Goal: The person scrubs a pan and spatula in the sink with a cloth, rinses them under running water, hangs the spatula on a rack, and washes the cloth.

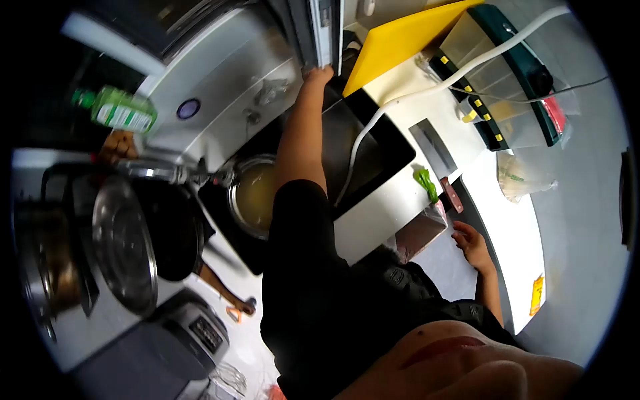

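Note:
My left hand (319,73) is stretched far forward, its fingers closed around the lower edge of the window frame (325,33). Beneath that forearm is the dark sink (373,143), with a metal pot (231,200) of yellowish liquid at its left. My right hand (472,245) hangs by the front edge of the counter (373,223), fingers loosely bent and apart, holding nothing. Close to it lies a kitchen knife (451,195) with a brown handle and wide blade. A green pepper (425,185) rests beside the knife.
A yellow cutting board (393,47) leans behind the sink. A white hose (460,73) arches over the sink. Left are a green detergent bottle (123,110), a glass lid (123,247), a wok (173,233) with its handle jutting out, and a grey appliance (200,333).

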Motion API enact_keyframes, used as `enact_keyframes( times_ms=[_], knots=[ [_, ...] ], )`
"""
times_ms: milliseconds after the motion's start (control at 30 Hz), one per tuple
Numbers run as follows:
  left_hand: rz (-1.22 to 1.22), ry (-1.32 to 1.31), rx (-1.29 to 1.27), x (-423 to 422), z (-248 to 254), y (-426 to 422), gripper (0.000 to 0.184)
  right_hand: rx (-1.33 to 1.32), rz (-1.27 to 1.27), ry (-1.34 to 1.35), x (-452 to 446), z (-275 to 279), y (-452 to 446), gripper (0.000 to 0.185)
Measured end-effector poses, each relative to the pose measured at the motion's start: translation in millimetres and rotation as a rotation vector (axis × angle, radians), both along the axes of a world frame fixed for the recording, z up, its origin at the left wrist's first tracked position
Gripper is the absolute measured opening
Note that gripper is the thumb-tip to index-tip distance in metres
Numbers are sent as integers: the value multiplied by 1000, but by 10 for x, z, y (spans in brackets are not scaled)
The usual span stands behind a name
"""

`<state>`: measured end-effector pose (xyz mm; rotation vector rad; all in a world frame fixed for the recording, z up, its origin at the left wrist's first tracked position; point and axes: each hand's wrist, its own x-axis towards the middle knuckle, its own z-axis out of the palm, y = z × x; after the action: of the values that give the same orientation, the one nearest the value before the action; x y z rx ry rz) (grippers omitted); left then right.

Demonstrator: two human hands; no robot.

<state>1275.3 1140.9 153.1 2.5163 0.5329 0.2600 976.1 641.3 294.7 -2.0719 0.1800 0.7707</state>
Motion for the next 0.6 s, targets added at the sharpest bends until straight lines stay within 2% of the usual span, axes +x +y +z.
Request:
enact_keyframes(
  times_ms=[33, 100, 133, 167, 300, 467, 600],
  knots=[
    [-25, -201, 344, 174, -70, -34, 81, -21, -29, 3, 8, 0, 38, 32],
    [-299, -115, 51, 344, 37, -54, 79, -61, -85, 11, 12, 42, 93, 33],
    [-364, -213, -61, 461, -137, -17, 80, -46, -98, 2, -1, 14, 118, 33],
    [-354, -159, -57, 601, -273, 0, 76, -30, -108, -7, -13, -16, 139, 32],
    [-205, 97, 64, 641, -236, 47, 61, -4, -64, -39, 1, 1, 282, 31],
    [48, 310, 93, 136, 181, 62, 47, 77, -44, -131, 135, -61, 312, 27],
    [255, 278, 105, -654, 743, -156, 41, 101, 105, -179, 332, -47, 523, 27]
  ],
)
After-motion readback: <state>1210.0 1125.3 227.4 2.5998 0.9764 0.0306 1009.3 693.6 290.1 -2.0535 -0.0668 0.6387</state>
